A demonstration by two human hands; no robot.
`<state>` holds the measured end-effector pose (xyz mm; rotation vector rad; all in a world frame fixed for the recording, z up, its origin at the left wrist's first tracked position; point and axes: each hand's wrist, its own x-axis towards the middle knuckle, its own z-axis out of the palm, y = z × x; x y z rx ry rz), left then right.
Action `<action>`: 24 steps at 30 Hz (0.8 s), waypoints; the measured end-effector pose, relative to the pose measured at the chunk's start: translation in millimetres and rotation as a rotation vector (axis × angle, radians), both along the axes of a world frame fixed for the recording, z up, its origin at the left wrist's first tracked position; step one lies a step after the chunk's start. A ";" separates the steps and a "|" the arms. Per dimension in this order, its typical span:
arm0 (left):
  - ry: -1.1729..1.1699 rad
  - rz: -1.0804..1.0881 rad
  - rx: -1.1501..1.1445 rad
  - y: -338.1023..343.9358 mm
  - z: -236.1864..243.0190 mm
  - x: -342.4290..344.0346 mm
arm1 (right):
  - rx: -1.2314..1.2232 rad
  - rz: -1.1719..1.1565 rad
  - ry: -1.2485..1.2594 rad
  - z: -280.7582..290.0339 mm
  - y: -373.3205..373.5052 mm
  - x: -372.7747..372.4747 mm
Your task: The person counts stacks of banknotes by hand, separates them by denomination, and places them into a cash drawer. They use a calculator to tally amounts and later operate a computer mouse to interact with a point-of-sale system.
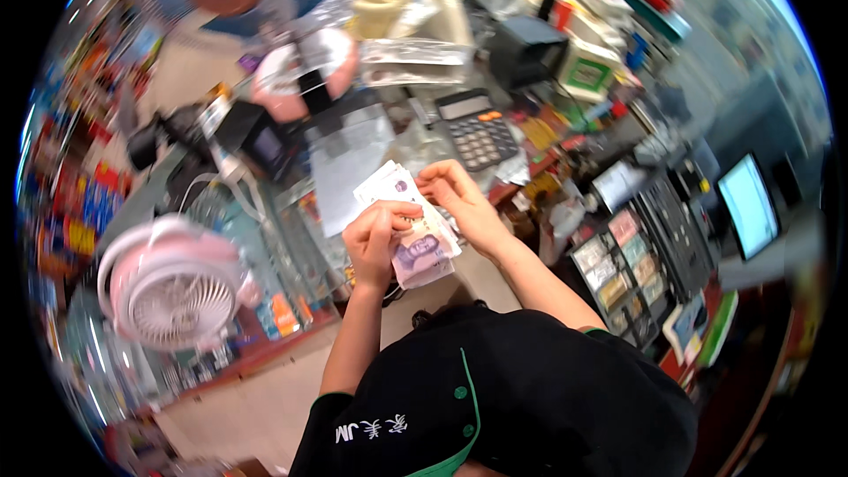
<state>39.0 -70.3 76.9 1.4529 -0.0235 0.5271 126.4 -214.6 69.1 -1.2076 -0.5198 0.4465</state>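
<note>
Cluttered ctr [281, 344]: pink fan [177, 287], calc [478, 135]; monitor [747, 203] R; banknotes [424, 258] in L hand [371, 240].

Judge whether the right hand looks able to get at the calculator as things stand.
Probably yes: the calculator lies just beyond the right hand, nothing tall seems to stand between them, and the left hand grips the banknotes.

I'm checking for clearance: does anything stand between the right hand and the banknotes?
Nothing visible does: the right hand is at the edge of the banknotes, though whether it touches them is unclear. The left hand holds them, partly covering their face.
</note>
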 end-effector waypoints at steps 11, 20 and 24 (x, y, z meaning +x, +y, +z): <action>-0.275 -0.330 0.306 -139.0 -23.0 55.5 | -0.068 -0.365 0.121 -14.6 -141.3 -44.4; 0.565 -0.956 -0.550 -241.4 -35.9 63.0 | -0.022 -0.588 0.055 -13.8 -256.3 -65.6; 0.791 -1.049 -0.859 -292.7 -53.5 84.2 | -0.368 -0.740 -0.114 -13.8 -283.5 -83.2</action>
